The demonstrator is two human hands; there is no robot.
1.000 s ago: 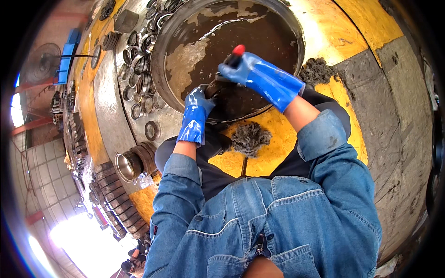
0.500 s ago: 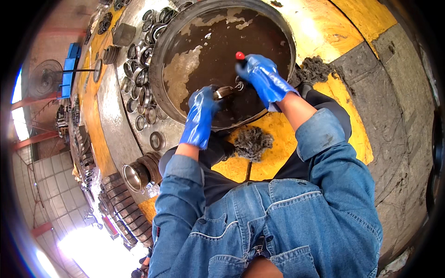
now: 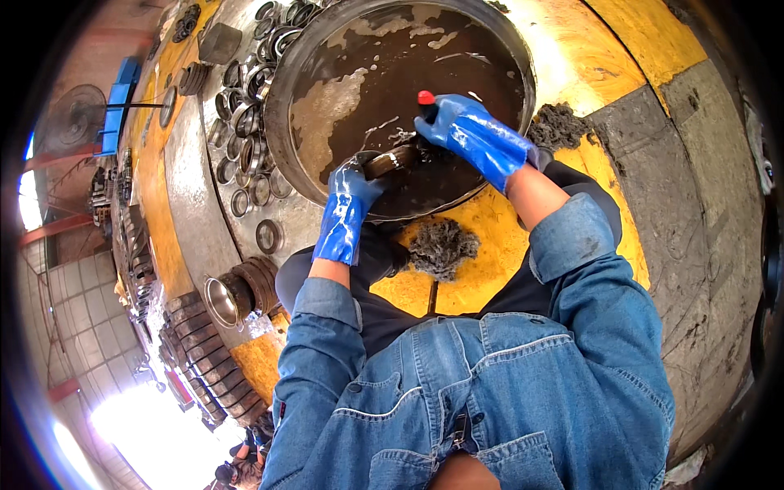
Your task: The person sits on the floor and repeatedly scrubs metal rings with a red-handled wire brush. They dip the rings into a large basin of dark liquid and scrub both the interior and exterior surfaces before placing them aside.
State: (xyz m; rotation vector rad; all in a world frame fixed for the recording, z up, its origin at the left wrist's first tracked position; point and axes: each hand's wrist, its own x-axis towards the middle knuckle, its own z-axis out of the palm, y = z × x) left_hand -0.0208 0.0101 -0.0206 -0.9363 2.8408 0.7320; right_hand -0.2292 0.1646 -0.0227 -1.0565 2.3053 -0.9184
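My left hand (image 3: 351,196), in a wet blue rubber glove, is closed round the left side of a dark metal ring (image 3: 389,162). The ring is tilted, just above dark liquid in a large round metal pan (image 3: 278,122). Wrapped in the fingers of my right hand (image 3: 459,129), gloved the same way, is a black handle with a red end (image 3: 426,100). The handle's lower part reaches down toward the ring's right side. Its working end is lost in the dark liquid and blur, so I cannot make out the tool's kind.
Many metal rings (image 3: 249,122) lie left of the pan, with one lone ring (image 3: 269,236) nearer me. A shiny metal cup-shaped part (image 3: 226,300) is at the lower left. Grey fibre clumps sit between my legs (image 3: 441,249) and right of the pan (image 3: 559,126).
The ring has turned in my left hand and shows more of its broad side. Light streaks now show on the liquid beside it. The red-ended handle stays in my right hand.
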